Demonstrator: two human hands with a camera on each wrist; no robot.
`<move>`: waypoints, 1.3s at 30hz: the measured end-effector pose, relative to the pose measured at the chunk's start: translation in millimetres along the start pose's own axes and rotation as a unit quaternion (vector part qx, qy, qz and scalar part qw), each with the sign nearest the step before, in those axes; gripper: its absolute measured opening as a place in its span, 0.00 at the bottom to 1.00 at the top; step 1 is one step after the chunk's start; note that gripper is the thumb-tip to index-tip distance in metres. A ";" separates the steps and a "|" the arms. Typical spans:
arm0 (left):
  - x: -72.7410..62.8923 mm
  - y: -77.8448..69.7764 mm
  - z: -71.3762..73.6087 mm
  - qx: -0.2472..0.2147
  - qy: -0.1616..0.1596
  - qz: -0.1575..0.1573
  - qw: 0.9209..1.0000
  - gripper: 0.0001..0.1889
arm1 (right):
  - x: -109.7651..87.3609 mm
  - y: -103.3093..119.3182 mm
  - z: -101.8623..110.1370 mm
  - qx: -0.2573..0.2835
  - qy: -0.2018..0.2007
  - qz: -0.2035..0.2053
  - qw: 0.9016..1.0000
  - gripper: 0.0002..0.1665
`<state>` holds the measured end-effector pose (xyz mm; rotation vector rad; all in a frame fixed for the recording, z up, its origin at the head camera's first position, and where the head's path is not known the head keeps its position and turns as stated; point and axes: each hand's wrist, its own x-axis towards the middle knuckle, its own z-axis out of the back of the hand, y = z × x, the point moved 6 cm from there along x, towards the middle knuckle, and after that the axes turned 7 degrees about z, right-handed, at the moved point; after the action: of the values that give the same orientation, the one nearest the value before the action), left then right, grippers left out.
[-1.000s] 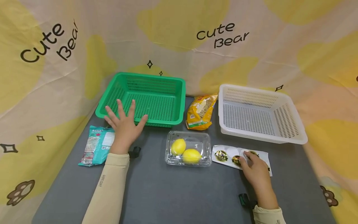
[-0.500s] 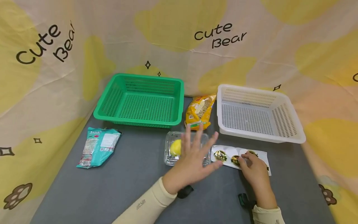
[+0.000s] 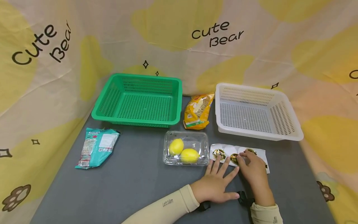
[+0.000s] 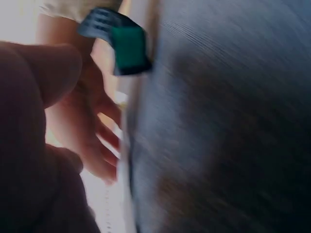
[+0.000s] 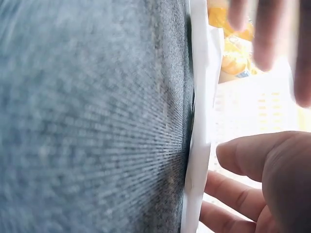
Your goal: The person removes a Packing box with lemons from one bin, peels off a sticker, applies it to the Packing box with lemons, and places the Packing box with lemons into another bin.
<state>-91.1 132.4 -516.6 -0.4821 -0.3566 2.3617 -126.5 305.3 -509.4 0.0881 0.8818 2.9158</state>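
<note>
In the head view my left hand (image 3: 212,186) is spread wide, its fingertips at the near edge of a white sheet of round gold-and-black stickers (image 3: 227,150). My right hand (image 3: 254,174) rests its fingertips on the sheet's right part, thumb close beside the forefinger. From the right wrist, the sheet (image 5: 198,121) shows edge-on, with right-hand fingers (image 5: 238,196) at it and the thumb a little apart from them. Left of the sheet stands a clear plastic box (image 3: 201,141) containing two lemons (image 3: 190,155). Motion blurs the left wrist view.
A green basket (image 3: 137,119) stands at the back left, a white basket (image 3: 257,133) at the back right. Between them leans an orange bag (image 3: 197,113) of pasta-like pieces. A teal packet (image 3: 98,147) lies at the left of the grey table (image 3: 126,180).
My left hand has swept from beside the teal packet and green basket, across the lemon box, to the sticker sheet. The right hand has stayed on the sheet.
</note>
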 end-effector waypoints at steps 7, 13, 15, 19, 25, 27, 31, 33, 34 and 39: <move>9.0 18.5 -8.5 -0.036 0.012 0.043 0.998 0.46 | 1.1 2.3 2.1 -0.003 -0.026 0.015 1.000 0.19; 10.8 23.1 -12.0 -0.048 0.033 0.051 0.997 0.47 | 1.6 2.1 0.6 -0.004 -0.028 0.018 0.999 0.17; 10.5 23.2 -12.1 -0.044 0.037 0.050 0.997 0.48 | 2.0 1.6 0.1 -0.006 -0.026 0.016 1.000 0.17; 9.7 23.0 -11.3 -0.036 0.039 0.046 0.998 0.49 | 3.3 1.8 -0.3 -0.010 -0.022 0.009 1.000 0.16; 8.4 22.3 -9.9 -0.033 0.036 0.049 0.998 0.49 | 5.1 3.7 0.0 -0.015 -0.030 0.013 0.999 0.11; 8.3 22.4 -10.4 -0.028 0.034 0.053 0.998 0.49 | 5.3 5.0 0.3 -0.016 -0.042 0.022 0.999 0.09; 8.5 22.5 -11.5 -0.022 0.032 0.056 0.998 0.49 | 5.3 7.1 0.8 -0.019 -0.062 0.036 0.997 0.08; 8.6 22.5 -11.9 -0.020 0.032 0.056 0.998 0.49 | 5.1 8.2 1.7 -0.021 -0.068 0.039 0.997 0.08; 8.6 22.4 -12.0 -0.019 0.033 0.056 0.998 0.49 | 5.3 8.2 1.7 -0.023 -0.067 0.039 0.997 0.08; 8.6 22.0 -11.3 -0.017 0.033 0.055 0.998 0.49 | 6.1 8.4 2.4 -0.024 -0.064 0.036 0.997 0.09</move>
<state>-104.8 123.7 -537.1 -0.6089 -0.3471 2.4412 -133.0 300.2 -502.6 0.3051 0.8039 2.9555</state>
